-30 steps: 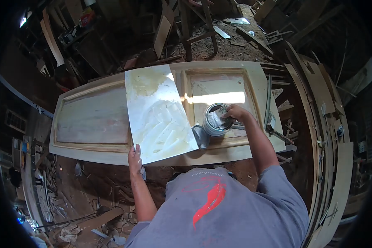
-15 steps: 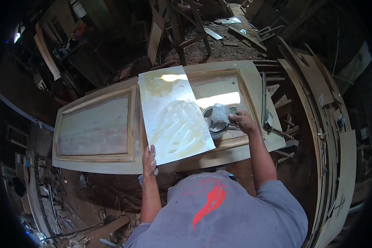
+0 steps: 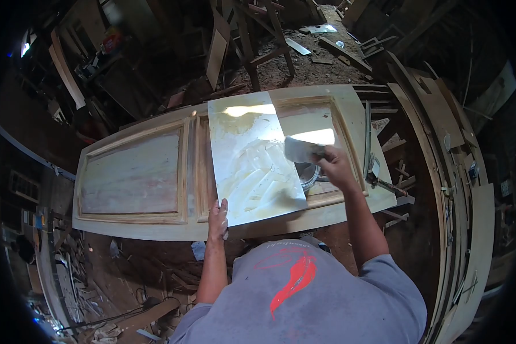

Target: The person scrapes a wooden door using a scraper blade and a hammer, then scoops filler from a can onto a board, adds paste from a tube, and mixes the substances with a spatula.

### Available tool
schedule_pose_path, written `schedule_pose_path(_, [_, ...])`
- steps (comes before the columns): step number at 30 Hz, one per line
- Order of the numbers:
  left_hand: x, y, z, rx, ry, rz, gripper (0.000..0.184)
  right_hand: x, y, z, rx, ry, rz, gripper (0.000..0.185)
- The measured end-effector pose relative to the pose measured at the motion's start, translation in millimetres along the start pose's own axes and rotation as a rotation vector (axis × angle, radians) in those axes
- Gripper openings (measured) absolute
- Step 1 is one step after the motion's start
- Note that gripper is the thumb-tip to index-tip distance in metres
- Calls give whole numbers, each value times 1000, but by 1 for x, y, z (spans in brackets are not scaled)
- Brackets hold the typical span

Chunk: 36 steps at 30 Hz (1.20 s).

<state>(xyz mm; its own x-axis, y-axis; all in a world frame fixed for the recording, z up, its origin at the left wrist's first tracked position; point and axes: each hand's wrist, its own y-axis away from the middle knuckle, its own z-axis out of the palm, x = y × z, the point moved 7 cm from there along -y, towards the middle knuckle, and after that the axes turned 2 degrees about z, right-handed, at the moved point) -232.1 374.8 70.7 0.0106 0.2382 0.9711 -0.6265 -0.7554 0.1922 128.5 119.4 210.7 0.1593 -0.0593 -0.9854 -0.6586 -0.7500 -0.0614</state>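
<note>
My left hand [image 3: 218,220] grips the near left corner of a white board [image 3: 243,135], thumb on top and fingers partly hidden beneath. Pale, creamy paste [image 3: 252,172] is smeared over the board's middle, with yellowish stains around it. In my right hand [image 3: 338,167] is a wide-bladed putty knife [image 3: 299,150], its blade at the board's right edge. Whether blade and board touch, I cannot tell. Below the knife stands a round can [image 3: 309,176], partly covered by the board and my hand. Everything rests on or above a panelled wooden door [image 3: 132,221].
Long boards [image 3: 441,229] stand along the right side. A brush-like tool [image 3: 387,183] lies by the door's right end. Wooden trestle legs [image 3: 278,43] and scraps are beyond the door. A cable [image 3: 114,315] and offcuts lie on the floor at lower left.
The putty knife has come up from over the can and moved left to the board's edge, its blade now turned flatter. My left hand and the board have shifted slightly right.
</note>
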Motion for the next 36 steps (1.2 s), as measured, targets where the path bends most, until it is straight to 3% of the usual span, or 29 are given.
schedule_pose_path(1, [6,3,5,3,-13,6,38,-24,2,17,53,105,-161,20])
schedule_pose_path(7, [15,3,12,-46,-104,31,50,-64,8,108,-56,504,-260,30])
schedule_pose_path(10, [9,5,7,-30,-104,42,48,-54,20,129,-57,420,-428,35])
schedule_pose_path(14, [10,5,15,-18,-15,1,39,-13,35,138,-84,734,-568,44])
schedule_pose_path(24, [-6,3,10,18,60,-73,34,28,86,114,-337,1355,-415,38])
schedule_pose_path(27, [-2,0,7,20,47,-33,33,-6,75,89,-517,1227,-101,27])
schedule_pose_path(30, [1,0,7,6,60,-36,36,-40,45,46,-294,1122,-59,19])
schedule_pose_path(32, [4,-4,5,6,54,-38,37,-59,27,14,-41,684,5,17])
schedule_pose_path(36, [4,3,-12,17,11,-18,37,-28,-9,-17,81,688,25,23])
